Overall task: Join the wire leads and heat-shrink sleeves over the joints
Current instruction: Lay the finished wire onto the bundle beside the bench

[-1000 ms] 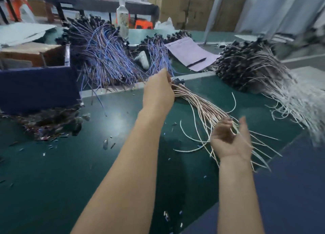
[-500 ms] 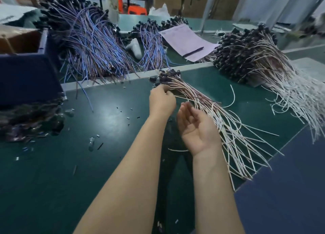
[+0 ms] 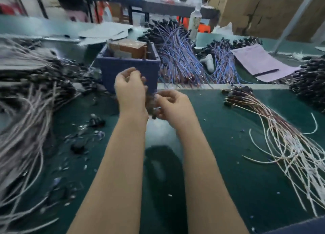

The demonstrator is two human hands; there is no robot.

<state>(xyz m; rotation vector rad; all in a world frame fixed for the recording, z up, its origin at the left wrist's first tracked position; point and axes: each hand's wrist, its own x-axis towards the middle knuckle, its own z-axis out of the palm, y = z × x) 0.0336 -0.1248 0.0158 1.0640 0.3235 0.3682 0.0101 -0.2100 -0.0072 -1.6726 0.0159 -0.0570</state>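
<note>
I'm seeing a heap of wires (image 3: 26, 110) lying at left, possibly done. My left hand (image 3: 130, 91) is curling, its grip unclear. My right hand (image 3: 175, 108) is pinching blurred dark bits (image 3: 152, 108), likely sleeves. The bundle of leads (image 3: 274, 128) is lying on the right, apparently awaiting joining.

My bench top's a dark green mat (image 3: 219, 163). R side: a fanned bundle of white-pink wire leads w/ black ends (image 3: 274, 131). L side: a big heap of grey-white leads (image 3: 26, 114), blurred. Ahead sits a blue plastic box (image 3: 126, 70). Further back are blue-purple wire bundles (image 3: 177, 57) and a pink paper sheet (image 3: 255, 61) w/ a black pen (image 3: 266, 72) on it. Small offcut bits (image 3: 88, 128) lie near the L heap.
</note>
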